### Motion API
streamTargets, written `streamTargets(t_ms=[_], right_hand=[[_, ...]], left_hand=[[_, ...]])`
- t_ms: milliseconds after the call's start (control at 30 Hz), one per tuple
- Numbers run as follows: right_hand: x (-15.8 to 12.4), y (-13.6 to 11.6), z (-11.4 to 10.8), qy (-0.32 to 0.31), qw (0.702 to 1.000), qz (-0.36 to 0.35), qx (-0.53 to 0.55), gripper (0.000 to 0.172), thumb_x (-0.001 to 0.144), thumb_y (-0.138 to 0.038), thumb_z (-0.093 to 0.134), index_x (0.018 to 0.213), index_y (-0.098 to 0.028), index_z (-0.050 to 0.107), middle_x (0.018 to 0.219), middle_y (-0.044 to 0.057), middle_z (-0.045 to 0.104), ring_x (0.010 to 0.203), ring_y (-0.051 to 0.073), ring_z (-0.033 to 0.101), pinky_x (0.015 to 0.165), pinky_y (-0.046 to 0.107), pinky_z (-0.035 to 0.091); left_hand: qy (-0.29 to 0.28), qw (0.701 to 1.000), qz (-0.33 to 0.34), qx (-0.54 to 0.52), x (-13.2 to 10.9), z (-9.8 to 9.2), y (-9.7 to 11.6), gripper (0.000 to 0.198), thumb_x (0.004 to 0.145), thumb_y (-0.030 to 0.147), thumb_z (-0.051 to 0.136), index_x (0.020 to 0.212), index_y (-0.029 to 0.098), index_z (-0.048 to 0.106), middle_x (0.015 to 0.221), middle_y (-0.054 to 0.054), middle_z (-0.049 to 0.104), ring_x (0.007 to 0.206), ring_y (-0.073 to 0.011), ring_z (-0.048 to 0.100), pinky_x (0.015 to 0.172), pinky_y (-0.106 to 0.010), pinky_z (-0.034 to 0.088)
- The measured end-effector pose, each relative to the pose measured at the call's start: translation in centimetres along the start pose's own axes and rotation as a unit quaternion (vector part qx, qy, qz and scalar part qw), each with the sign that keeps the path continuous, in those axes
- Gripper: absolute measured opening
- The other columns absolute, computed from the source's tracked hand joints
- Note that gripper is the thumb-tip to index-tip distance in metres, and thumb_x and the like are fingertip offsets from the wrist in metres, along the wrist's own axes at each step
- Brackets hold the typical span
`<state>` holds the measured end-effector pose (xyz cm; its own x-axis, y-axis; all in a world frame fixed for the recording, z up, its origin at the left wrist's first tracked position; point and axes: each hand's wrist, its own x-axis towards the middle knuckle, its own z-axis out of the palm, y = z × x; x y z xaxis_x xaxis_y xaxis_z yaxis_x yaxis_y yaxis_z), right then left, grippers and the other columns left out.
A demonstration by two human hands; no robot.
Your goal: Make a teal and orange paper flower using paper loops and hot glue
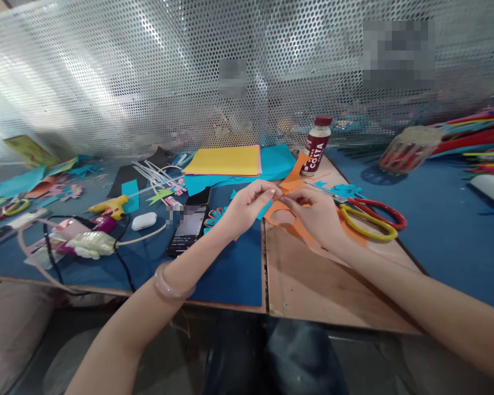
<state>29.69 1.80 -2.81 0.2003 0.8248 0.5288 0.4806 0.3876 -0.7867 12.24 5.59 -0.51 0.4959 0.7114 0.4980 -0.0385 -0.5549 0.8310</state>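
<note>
My left hand (253,206) and my right hand (313,211) meet fingertip to fingertip over the table, both pinched. Whatever lies between the fingertips is too small to make out. Cut orange paper (282,218) is spread under and behind my hands. Beside my right hand lie scissors with yellow and red handles (372,222), next to blue paper cutouts (348,191). Left of my left hand is a blue and orange looped paper piece (214,219), partly hidden by my forearm.
A Costa bottle (316,147) stands behind my right hand. Yellow sheets (222,160) lie at the back. To the left are a phone (188,227), a white earphone case (144,221), a yellow glue gun (111,207) and cables. A jar (409,149) tilts at the right.
</note>
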Motion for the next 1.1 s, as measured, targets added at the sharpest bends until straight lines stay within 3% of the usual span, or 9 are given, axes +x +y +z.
streamTargets(t_ms=[133,267,500,633,833,900,1000,1100], right_hand=[[0.9,1.2,-0.2,0.004,1.0,0.005,-0.012,0.022,0.081,-0.04,0.071,0.071,-0.021,0.069,0.075,0.004,0.066,0.07,0.019,0.057,0.067,0.036,0.044],[1.4,2.0,-0.3,0.006,1.0,0.004,-0.016,0.018,0.079,-0.036,0.07,0.068,-0.022,0.068,0.073,0.003,0.066,0.07,0.019,0.057,0.068,0.036,0.045],[0.9,1.8,-0.1,0.005,1.0,0.013,-0.006,0.02,0.081,-0.038,0.068,0.071,-0.021,0.065,0.073,0.003,0.067,0.068,0.018,0.058,0.067,0.035,0.046],[0.7,1.4,-0.3,-0.004,1.0,0.017,-0.007,0.021,0.084,-0.04,0.063,0.077,-0.02,0.062,0.078,0.003,0.068,0.07,0.018,0.059,0.067,0.034,0.046],[0.7,0.2,-1.0,-0.157,0.986,-0.007,-0.049,0.026,0.081,-0.042,0.069,0.069,-0.019,0.064,0.063,0.001,0.063,0.057,0.016,0.053,0.054,0.03,0.039],[0.3,-0.4,-1.1,-0.112,0.988,-0.073,-0.077,0.017,0.087,-0.034,0.064,0.081,-0.019,0.068,0.074,0.003,0.067,0.061,0.016,0.055,0.056,0.031,0.042],[-0.5,-1.3,-1.1,0.014,0.975,-0.206,-0.083,0.014,0.094,-0.021,0.053,0.094,-0.018,0.067,0.085,0.006,0.069,0.072,0.017,0.06,0.063,0.031,0.047],[-1.4,-2.1,-1.0,0.043,0.962,-0.258,-0.077,0.012,0.093,-0.017,0.056,0.094,-0.018,0.068,0.083,0.006,0.069,0.072,0.016,0.062,0.062,0.03,0.048]], left_hand=[[-0.01,0.998,-0.024,-0.052,-0.4,0.7,0.6,0.027,0.088,0.043,0.067,0.084,0.017,0.061,0.093,-0.005,0.065,0.086,-0.0143,0.06,0.078,-0.027,0.049],[-0.023,0.995,-0.042,-0.083,-0.8,1.5,0.8,0.036,0.072,0.039,0.085,0.076,0.018,0.055,0.082,0.0,0.057,0.072,-0.0097,0.054,0.066,-0.024,0.046],[-0.046,0.989,-0.055,-0.133,-1.0,1.5,1.3,0.03,0.083,0.044,0.074,0.08,0.019,0.059,0.077,-0.002,0.068,0.073,-0.0126,0.064,0.07,-0.027,0.052],[-0.032,0.987,-0.039,-0.152,-0.8,1.4,0.7,0.031,0.087,0.046,0.07,0.081,0.017,0.062,0.077,-0.003,0.071,0.068,-0.0102,0.063,0.065,-0.024,0.05],[-0.016,0.979,-0.027,-0.202,-0.8,1.4,0.4,0.026,0.087,0.04,0.072,0.087,0.016,0.064,0.082,-0.004,0.072,0.076,-0.0108,0.067,0.066,-0.022,0.051],[-0.009,0.981,-0.024,-0.193,-0.9,1.4,0.5,0.023,0.086,0.037,0.074,0.087,0.016,0.064,0.084,-0.004,0.072,0.08,-0.0125,0.07,0.068,-0.022,0.053],[0.003,0.986,-0.011,-0.169,-1.0,1.3,0.4,0.021,0.086,0.035,0.074,0.088,0.016,0.066,0.087,-0.004,0.073,0.085,-0.0145,0.071,0.07,-0.023,0.054],[0.018,0.987,0.009,-0.159,-0.9,1.4,0.1,0.02,0.086,0.034,0.073,0.089,0.016,0.067,0.089,-0.005,0.074,0.084,-0.0143,0.072,0.076,-0.025,0.056]])
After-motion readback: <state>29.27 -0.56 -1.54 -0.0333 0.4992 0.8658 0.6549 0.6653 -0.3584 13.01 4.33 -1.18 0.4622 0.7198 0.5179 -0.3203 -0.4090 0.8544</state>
